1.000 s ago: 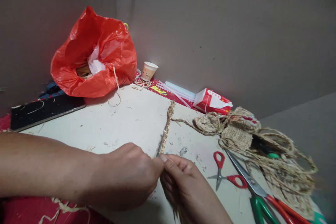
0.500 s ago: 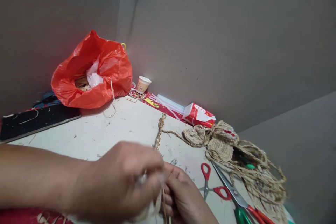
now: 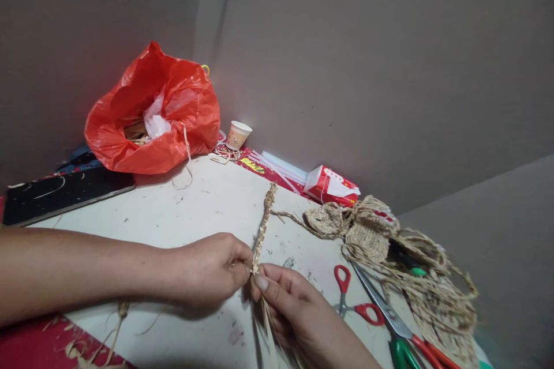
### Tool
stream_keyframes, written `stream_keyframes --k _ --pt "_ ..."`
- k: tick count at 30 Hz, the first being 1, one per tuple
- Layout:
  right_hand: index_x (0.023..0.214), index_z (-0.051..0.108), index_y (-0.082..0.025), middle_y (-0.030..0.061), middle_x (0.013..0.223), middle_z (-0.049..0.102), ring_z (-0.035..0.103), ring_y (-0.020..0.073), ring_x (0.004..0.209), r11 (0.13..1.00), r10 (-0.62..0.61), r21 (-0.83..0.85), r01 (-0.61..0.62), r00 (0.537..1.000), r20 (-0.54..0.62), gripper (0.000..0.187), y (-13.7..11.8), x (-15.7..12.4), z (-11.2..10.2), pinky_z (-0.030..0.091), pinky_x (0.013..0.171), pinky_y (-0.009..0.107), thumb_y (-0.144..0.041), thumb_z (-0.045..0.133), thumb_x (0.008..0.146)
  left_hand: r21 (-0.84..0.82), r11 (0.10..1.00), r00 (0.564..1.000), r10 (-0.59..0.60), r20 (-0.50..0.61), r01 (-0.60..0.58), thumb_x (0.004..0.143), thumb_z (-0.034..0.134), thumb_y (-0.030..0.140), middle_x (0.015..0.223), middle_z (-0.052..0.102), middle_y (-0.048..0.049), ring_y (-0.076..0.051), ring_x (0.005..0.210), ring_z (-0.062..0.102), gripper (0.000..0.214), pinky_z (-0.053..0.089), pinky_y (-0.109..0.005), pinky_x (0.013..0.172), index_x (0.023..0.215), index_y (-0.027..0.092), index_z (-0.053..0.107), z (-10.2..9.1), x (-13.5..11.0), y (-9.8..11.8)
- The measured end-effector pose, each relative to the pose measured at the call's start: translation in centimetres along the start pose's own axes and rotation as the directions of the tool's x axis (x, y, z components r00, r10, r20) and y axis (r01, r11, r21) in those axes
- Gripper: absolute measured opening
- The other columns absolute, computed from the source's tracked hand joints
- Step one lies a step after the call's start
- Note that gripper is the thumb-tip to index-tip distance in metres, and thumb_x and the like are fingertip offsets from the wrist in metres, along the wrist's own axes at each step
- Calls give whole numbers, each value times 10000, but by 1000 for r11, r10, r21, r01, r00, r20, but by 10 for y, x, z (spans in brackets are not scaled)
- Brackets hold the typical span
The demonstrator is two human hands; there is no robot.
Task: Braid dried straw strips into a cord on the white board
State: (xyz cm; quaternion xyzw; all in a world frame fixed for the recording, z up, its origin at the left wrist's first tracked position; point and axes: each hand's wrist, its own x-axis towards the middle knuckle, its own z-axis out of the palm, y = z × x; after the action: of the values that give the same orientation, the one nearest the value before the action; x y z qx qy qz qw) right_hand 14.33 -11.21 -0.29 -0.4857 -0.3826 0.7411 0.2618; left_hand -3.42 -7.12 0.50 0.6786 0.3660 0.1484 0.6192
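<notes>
A narrow braid of straw-coloured fibre (image 3: 262, 228) runs away from me over the white table (image 3: 203, 196). My left hand (image 3: 220, 268) is closed in a pinch at the braid's near end, coming in from the left. From the right, my right hand (image 3: 289, 305) grips the same end between thumb and fingers, just below the left fingertips. Loose flat strands (image 3: 269, 328) hang from the braid toward me, partly hidden by the right fingers. Scissors with red handles (image 3: 343, 294) lie open to the right of my right hand.
Larger shears (image 3: 389, 311) and a heap of braided cord (image 3: 411, 277) lie at right. Along the back are a red plastic bag (image 3: 194, 109), a paper cup (image 3: 238, 135), straws (image 3: 285, 167) and a red-and-white box (image 3: 331, 185). A black flat panel (image 3: 69, 196) lies at left.
My left hand, blurred and raised over the strands before, has moved back and lower to the braid's end. My right hand still holds there, and more of the braid shows.
</notes>
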Motion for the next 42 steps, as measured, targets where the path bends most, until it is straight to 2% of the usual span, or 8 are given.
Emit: stream_keyframes --k 6,12,20,23,29,33,39,42 --pt "737 541 -162 3 700 510 438 115 642 878 -174 -451 162 985 13 280 -5 -1 -3 381 593 209 -397 497 882 16 1000 997 -4 75 3 781 427 225 696 603 3 -100 646 490 222 382 -215 641 729 144 627 -8 3 3" --pt "702 515 -191 9 658 546 467 148 629 643 -314 -737 208 949 -6 276 -6 -2 3 361 604 247 -341 414 910 -48 991 988 -120 95 125 749 472 286 576 496 39 -73 515 366 185 297 -198 497 634 157 537 -8 9 -5" --pt "644 470 -202 -3 619 499 424 141 587 537 -269 -835 122 962 -33 304 -10 -10 -4 307 552 252 -353 425 904 1 997 997 -72 30 72 740 461 268 491 330 68 -72 463 266 178 205 -215 436 588 178 441 -2 8 -9" --pt "614 433 -196 -21 581 428 373 124 559 596 -262 -795 108 963 -65 317 -17 -11 0 290 521 237 -359 438 886 11 999 999 -39 3 39 720 461 256 488 312 69 -76 472 266 171 216 -220 446 572 179 424 0 8 -14" --pt "669 516 -173 -92 445 266 210 77 385 795 -57 -603 -63 982 -178 334 -18 -14 26 161 393 212 -412 403 873 -40 999 999 -15 -36 14 678 466 228 445 358 62 -76 441 287 144 224 -221 448 545 173 463 1 9 -19" --pt "656 532 -164 -54 457 351 315 95 403 578 -247 -810 -97 926 -287 361 -5 -12 51 252 420 217 -338 331 900 -174 983 998 -60 -5 58 645 515 229 395 366 67 -65 370 255 124 166 -222 401 538 172 487 -2 9 -17" --pt "825 598 -122 144 738 638 562 232 674 339 -473 -910 -237 794 -383 257 18 -1 91 322 611 309 -221 369 886 -220 973 997 -56 45 64 680 565 287 310 292 87 -64 291 207 169 139 -221 349 566 173 514 -9 5 -18" --pt "803 606 -136 134 676 649 563 221 610 274 -467 -922 -274 800 -377 180 28 -16 118 305 594 303 -205 447 855 -227 972 997 -48 59 60 701 581 300 297 296 88 -65 283 205 163 136 -220 343 618 161 559 -11 3 -20"
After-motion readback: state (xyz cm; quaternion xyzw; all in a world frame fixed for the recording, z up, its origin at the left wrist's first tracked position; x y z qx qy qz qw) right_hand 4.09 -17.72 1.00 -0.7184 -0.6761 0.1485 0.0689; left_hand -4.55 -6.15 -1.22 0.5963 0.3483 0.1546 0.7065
